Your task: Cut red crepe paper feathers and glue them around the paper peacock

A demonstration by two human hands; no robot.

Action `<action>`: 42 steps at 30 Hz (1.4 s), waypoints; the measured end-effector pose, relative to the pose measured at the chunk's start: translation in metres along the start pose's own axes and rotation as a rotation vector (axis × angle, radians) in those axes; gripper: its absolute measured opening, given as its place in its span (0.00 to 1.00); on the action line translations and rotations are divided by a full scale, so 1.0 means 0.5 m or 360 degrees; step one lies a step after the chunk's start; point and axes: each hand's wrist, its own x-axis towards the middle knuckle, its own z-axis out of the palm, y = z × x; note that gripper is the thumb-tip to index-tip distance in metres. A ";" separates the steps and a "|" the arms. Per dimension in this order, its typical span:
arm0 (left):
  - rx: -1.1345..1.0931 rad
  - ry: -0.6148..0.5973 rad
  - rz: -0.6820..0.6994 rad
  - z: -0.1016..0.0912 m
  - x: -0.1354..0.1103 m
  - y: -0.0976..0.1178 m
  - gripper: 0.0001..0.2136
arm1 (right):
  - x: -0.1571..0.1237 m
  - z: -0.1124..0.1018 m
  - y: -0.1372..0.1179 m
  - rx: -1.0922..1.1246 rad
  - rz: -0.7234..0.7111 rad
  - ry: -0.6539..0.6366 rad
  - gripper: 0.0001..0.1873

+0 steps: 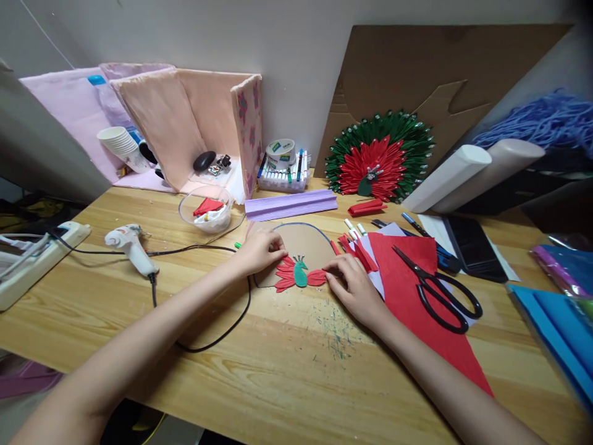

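Observation:
A small green paper peacock (301,274) with a dark crest lies on a rounded, dark-edged cardboard piece (303,238). Red paper petals (286,275) fan out at its left, and another red petal (317,277) sits at its right. My left hand (259,252) has its thumb and fingers pinched together at the top of the left petals. Index finger and thumb of my right hand (354,284) close on the tip of the right petal. The fingertips partly hide what each pinch holds.
Large scissors (447,296) lie on red paper (417,259) at right. A white glue gun (134,247) and its black cord (215,345) are at left. Behind stand a plastic bowl (217,222), a purple paper strip (291,204) and a red-green peacock fan (380,157).

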 end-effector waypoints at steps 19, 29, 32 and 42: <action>-0.0048 0.0417 -0.0021 0.009 -0.037 -0.002 0.04 | 0.000 0.002 0.002 0.0040 0.0003 -0.0008 0.04; 0.0093 0.0704 -0.0496 0.036 -0.100 -0.011 0.14 | 0.042 -0.007 -0.062 0.0183 0.0076 0.0001 0.06; 0.0026 0.0676 -0.0450 0.040 -0.102 -0.012 0.15 | 0.082 0.008 -0.091 -0.0037 -0.0011 -0.0091 0.05; 0.0222 0.0566 -0.0136 0.047 -0.118 0.016 0.07 | 0.124 0.063 -0.115 -0.0462 0.0017 -0.0146 0.05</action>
